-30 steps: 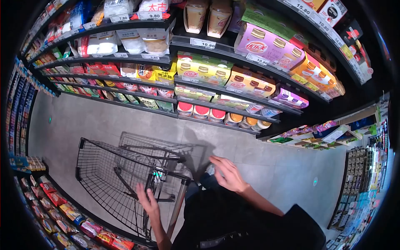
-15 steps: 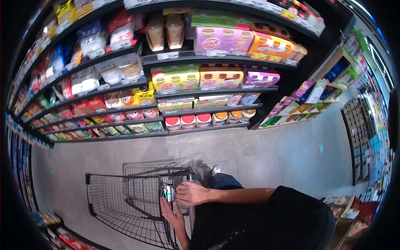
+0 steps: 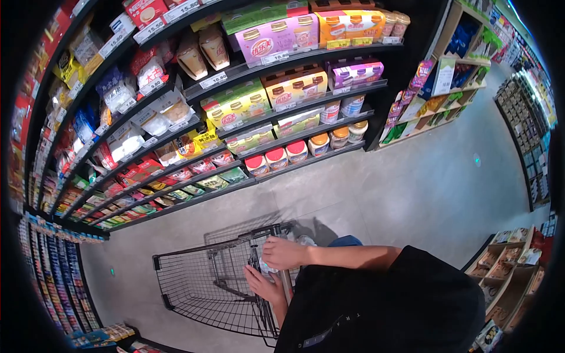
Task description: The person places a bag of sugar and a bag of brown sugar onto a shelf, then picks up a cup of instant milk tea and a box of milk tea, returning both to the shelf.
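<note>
Both hands are over the rear end of a black wire shopping cart (image 3: 206, 297), which points left. My right hand (image 3: 283, 253) lies above the cart handle (image 3: 286, 283), its fingers curled and pressed together; what they hold, if anything, is hidden. Just below it in the view, my left hand (image 3: 266, 285) has its fingers stretched out beside the cart's rear grid. A small whitish object (image 3: 268, 257) shows between the two hands, too unclear to name. The cart basket holds nothing visible.
Long shelves (image 3: 306, 159) of packaged drinks, bags and jars run across the top and left. A wooden display rack (image 3: 438, 112) stands at the upper right, a wooden bin shelf (image 3: 512, 265) at the lower right. Grey floor (image 3: 406, 188) surrounds the cart.
The view has turned, so the shelves slant more and look closer. The cart and both hands appear further right. My right hand remains curled and my left hand's fingers remain stretched.
</note>
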The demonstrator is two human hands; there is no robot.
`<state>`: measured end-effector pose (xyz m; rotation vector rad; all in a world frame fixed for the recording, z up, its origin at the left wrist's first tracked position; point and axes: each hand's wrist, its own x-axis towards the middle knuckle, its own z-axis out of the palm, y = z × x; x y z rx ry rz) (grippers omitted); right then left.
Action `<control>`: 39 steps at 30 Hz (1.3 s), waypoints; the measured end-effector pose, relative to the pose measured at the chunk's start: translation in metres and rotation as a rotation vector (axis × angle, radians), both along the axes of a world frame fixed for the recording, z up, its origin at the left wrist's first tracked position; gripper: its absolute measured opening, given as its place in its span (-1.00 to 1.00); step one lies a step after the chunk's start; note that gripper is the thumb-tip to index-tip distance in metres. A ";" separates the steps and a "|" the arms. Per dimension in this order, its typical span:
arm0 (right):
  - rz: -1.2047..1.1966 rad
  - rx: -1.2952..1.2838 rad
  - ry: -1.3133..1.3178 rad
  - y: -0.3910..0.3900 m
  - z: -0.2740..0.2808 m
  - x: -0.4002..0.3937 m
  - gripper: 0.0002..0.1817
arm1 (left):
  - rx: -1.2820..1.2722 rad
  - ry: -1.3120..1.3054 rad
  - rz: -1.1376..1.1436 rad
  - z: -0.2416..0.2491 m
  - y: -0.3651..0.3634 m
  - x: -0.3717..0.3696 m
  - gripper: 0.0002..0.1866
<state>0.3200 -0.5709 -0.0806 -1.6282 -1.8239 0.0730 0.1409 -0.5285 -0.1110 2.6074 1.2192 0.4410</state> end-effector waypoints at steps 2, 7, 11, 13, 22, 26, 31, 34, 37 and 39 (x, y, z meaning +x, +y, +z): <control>-0.005 0.004 -0.013 -0.004 0.003 0.002 -0.79 | -0.008 -0.003 0.004 0.003 -0.002 0.001 -0.19; -0.041 -0.059 -0.046 -0.019 0.002 -0.002 -0.76 | -0.076 -0.113 0.018 -0.008 0.002 -0.006 -0.23; -0.078 -0.032 0.016 -0.055 -0.007 -0.022 -0.50 | -0.187 -0.371 0.033 0.014 -0.021 -0.018 -0.37; -0.082 -0.034 0.066 -0.076 -0.001 -0.032 -0.49 | -0.202 -0.334 0.032 0.035 -0.048 -0.030 -0.37; -0.056 -0.408 0.279 -0.099 0.001 -0.045 -0.35 | -0.273 0.056 0.182 0.073 -0.139 -0.092 -0.31; -0.039 -0.535 0.359 -0.095 0.006 -0.046 -0.34 | -0.223 0.090 0.179 0.065 -0.133 -0.088 -0.42; -0.105 -0.309 0.392 -0.151 -0.008 -0.049 -0.28 | -0.153 0.098 0.197 0.061 -0.135 -0.088 -0.54; -0.176 -0.318 0.556 -0.198 -0.039 -0.054 -0.31 | -0.082 0.148 0.217 0.060 -0.137 -0.085 -0.58; -0.273 -0.431 0.646 -0.232 -0.055 -0.062 -0.36 | -0.081 0.101 0.201 0.059 -0.135 -0.083 -0.62; -0.284 -0.438 0.633 -0.240 -0.061 -0.067 -0.37 | -0.097 0.077 0.209 0.058 -0.135 -0.084 -0.63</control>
